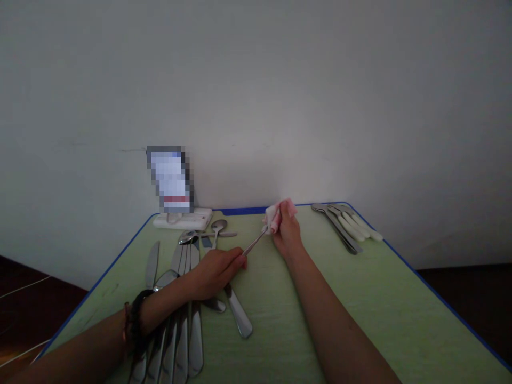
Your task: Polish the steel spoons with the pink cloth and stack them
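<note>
My left hand (pixel 219 271) pinches a slim metal piece of cutlery (pixel 253 244) that slants up and to the right. Its far end meets a pink and white cloth (pixel 274 216), so I cannot tell which kind it is. My right hand (pixel 289 234) is closed on this cloth, thumb on top. Under and around my left forearm lies a spread of metal cutlery: table knives (pixel 152 264), a teaspoon (pixel 218 226) and several long handles (pixel 195 341). One handle (pixel 240 314) sticks out below my left hand. My arm hides part of the spread.
At the far right of the green table (pixel 272 320) lie spoons (pixel 336 226) and pieces with cream handles (pixel 354 224). A blurred phone (pixel 170 178) leans on a white stand (pixel 182 220) at the back left. A grey wall (pixel 256 106) rises behind the blue table edge.
</note>
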`<action>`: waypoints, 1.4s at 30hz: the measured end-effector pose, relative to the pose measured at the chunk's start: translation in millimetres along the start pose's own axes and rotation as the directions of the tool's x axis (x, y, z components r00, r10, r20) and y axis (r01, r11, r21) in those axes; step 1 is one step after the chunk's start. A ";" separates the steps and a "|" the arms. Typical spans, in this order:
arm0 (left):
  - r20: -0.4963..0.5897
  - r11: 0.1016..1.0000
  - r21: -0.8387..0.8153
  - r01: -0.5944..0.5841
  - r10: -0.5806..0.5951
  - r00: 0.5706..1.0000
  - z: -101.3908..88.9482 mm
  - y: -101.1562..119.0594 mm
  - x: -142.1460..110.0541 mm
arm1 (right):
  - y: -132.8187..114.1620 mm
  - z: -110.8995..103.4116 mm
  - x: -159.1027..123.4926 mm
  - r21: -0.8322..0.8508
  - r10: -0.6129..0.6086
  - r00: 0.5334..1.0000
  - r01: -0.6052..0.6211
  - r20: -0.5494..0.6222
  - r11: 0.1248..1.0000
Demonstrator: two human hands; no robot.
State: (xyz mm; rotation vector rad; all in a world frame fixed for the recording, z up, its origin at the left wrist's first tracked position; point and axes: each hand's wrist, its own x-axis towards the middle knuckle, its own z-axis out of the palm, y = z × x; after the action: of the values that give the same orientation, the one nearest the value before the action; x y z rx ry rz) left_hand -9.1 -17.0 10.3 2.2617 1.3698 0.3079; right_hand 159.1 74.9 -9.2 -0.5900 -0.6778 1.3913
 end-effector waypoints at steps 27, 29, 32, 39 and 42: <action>0.020 0.999 0.039 0.033 -0.034 0.999 1.7 -1.3 2.1 | 8.6 -1.0 2.0 -0.190 -0.037 0.998 0.028 -0.048 0.981; 0.033 0.997 0.070 0.017 -0.019 0.999 2.0 -1.5 2.0 | 9.1 0.3 2.3 -0.167 -0.056 0.994 0.041 -0.091 0.985; 0.036 0.994 0.106 -0.012 0.009 0.999 2.5 -2.2 2.3 | 6.8 2.2 1.6 -0.131 -0.035 0.992 0.020 -0.119 0.991; 0.013 0.999 0.032 0.023 -0.023 1.000 2.5 -1.6 3.2 | 3.6 12.4 -5.5 0.021 0.121 0.984 -0.119 -0.130 0.993; 0.003 0.999 -0.005 0.040 -0.040 0.999 2.8 -1.2 2.9 | 6.3 22.9 -13.0 0.138 0.210 0.973 -0.195 -0.098 0.971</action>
State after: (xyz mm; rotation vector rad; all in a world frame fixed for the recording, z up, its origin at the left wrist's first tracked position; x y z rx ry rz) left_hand -7.4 -14.8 7.1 2.2264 1.4095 0.2950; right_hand 137.4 62.2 0.7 -0.6441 -0.4433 1.5662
